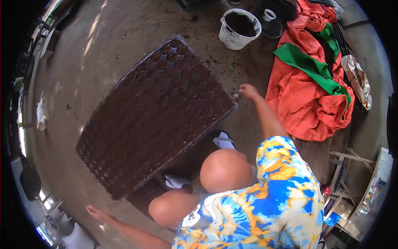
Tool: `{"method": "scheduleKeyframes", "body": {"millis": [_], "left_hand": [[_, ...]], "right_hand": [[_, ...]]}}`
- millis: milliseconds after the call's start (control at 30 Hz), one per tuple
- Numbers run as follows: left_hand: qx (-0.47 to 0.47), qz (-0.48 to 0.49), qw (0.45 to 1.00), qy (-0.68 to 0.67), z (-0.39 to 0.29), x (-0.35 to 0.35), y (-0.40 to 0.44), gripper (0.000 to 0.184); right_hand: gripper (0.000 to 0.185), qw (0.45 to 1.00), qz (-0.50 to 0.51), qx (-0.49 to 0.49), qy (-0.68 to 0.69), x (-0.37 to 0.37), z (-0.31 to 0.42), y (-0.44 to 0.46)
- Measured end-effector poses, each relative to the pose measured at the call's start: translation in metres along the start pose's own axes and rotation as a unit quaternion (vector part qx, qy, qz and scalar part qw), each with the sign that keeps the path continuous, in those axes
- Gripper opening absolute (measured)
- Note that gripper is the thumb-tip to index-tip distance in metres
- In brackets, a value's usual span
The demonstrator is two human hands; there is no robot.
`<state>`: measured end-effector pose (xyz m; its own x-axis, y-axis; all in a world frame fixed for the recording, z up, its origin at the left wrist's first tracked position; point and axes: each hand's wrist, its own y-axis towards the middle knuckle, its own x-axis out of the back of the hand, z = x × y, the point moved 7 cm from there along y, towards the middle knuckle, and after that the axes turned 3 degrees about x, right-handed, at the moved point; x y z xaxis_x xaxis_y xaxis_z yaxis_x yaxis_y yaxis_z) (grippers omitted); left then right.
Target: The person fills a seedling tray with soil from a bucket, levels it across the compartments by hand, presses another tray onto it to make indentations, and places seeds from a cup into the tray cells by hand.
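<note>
Head view: your left hand (97, 213) is extended, empty; ahead and right of it, the filled tray (151, 114) lies on the floor (99, 66), long axis slanting to upper right; your right hand (249, 91), grip unclear, is nearer, beside the tray's right corner.

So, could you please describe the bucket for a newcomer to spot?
Find the large dark tray on the floor. Right of its farthest corner stands the bucket, white and smeared. Holding dark material, it is far larger than the small white item nearby.
</note>
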<state>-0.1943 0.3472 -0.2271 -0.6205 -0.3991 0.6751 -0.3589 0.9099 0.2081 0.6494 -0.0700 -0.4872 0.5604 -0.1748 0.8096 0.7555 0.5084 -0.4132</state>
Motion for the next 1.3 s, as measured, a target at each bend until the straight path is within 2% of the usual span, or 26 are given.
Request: {"method": "scheduleKeyframes", "body": {"millis": [67, 100, 133, 167, 200, 233, 267, 333, 500, 533, 600, 633, 667, 700, 767, 833, 900, 967, 1000, 1133, 1233, 1300], "left_hand": [[0.069, 0.075, 0.994, -0.043, 0.005, 0.013, 0.002, 0.057], [0.113, 0.099, 0.987, -0.062, 0.011, 0.027, -0.008, 0.057], [0.112, 0.133, 0.984, -0.048, 0.020, 0.028, -0.018, 0.058], [0.117, 0.156, 0.980, -0.036, 0.018, 0.018, -0.027, 0.059], [0.140, 0.156, 0.978, -0.014, 0.001, 0.011, -0.047, 0.057], [0.120, 0.158, 0.980, -0.035, 0.025, 0.003, -0.045, 0.055], [0.124, 0.146, 0.977, -0.090, 0.030, -0.004, -0.051, 0.054], [0.119, 0.126, 0.981, -0.083, 0.020, -0.005, -0.057, 0.054], [0.030, 0.034, 0.999, -0.029, -0.038, -0.015, -0.062, 0.055], [-0.014, 0.039, 0.999, 0.025, -0.080, -0.040, -0.068, 0.054], [-0.118, 0.050, 0.989, 0.077, -0.128, -0.065, -0.079, 0.053], [-0.140, 0.079, 0.982, 0.099, -0.146, -0.085, -0.087, 0.053], [-0.167, 0.110, 0.973, 0.116, -0.163, -0.103, -0.103, 0.053], [-0.200, 0.141, 0.961, 0.131, -0.179, -0.121, -0.119, 0.053], [-0.240, 0.202, 0.935, 0.163, -0.198, -0.152, -0.145, 0.056], [-0.263, 0.204, 0.914, 0.233, -0.195, -0.175, -0.161, 0.058], [-0.268, 0.202, 0.904, 0.265, -0.192, -0.183, -0.164, 0.060], [-0.265, 0.199, 0.904, 0.269, -0.189, -0.183, -0.162, 0.062], [-0.267, 0.197, 0.903, 0.272, -0.191, -0.185, -0.162, 0.062], [-0.260, 0.192, 0.900, 0.291, -0.193, -0.184, -0.164, 0.063], [-0.261, 0.186, 0.900, 0.296, -0.190, -0.184, -0.163, 0.062], [-0.259, 0.182, 0.901, 0.297, -0.191, -0.185, -0.163, 0.060]], "right_hand": [[0.040, 0.997, -0.067, -0.021, -0.028, -0.028, 0.018, -0.022], [0.049, 0.998, -0.039, -0.056, 0.001, -0.038, 0.016, -0.019], [0.058, 0.996, -0.001, -0.085, 0.023, -0.048, 0.015, -0.017], [0.057, 0.986, -0.006, -0.115, 0.121, -0.071, -0.004, -0.003], [0.054, 0.999, -0.013, -0.015, 0.029, -0.097, -0.027, 0.018], [0.051, 0.991, -0.052, 0.036, 0.119, -0.115, -0.066, 0.039], [0.050, 0.994, -0.029, 0.026, 0.104, -0.111, -0.067, 0.036], [0.048, 0.996, 0.006, -0.026, 0.090, -0.101, -0.056, 0.025], [0.044, 0.989, 0.006, -0.085, 0.122, -0.076, -0.069, 0.012], [0.043, 0.984, 0.003, -0.111, 0.139, -0.063, -0.081, 0.017], [0.042, 0.971, -0.056, -0.114, 0.203, -0.027, -0.081, 0.024], [0.041, 0.959, -0.100, -0.098, 0.245, -0.005, -0.079, 0.034], [0.040, 0.944, -0.147, -0.072, 0.286, 0.022, -0.073, 0.044], [0.043, 0.934, -0.215, -0.002, 0.286, 0.056, -0.071, 0.061], [0.039, 0.890, -0.202, 0.072, 0.402, 0.129, 0.037, 0.035], [0.038, 0.891, -0.196, 0.141, 0.385, 0.182, 0.150, 0.001], [0.038, 0.903, -0.170, 0.284, 0.274, 0.202, 0.245, -0.016], [0.033, 0.924, -0.132, 0.324, 0.155, 0.196, 0.318, -0.033], [0.032, 0.901, -0.150, 0.386, 0.130, 0.190, 0.347, -0.036], [0.026, 0.860, -0.179, 0.477, -0.011, 0.154, 0.401, -0.031], [0.024, 0.850, -0.206, 0.479, -0.078, 0.138, 0.400, -0.019], [0.024, 0.854, -0.200, 0.479, -0.041, 0.151, 0.402, -0.025]]}}
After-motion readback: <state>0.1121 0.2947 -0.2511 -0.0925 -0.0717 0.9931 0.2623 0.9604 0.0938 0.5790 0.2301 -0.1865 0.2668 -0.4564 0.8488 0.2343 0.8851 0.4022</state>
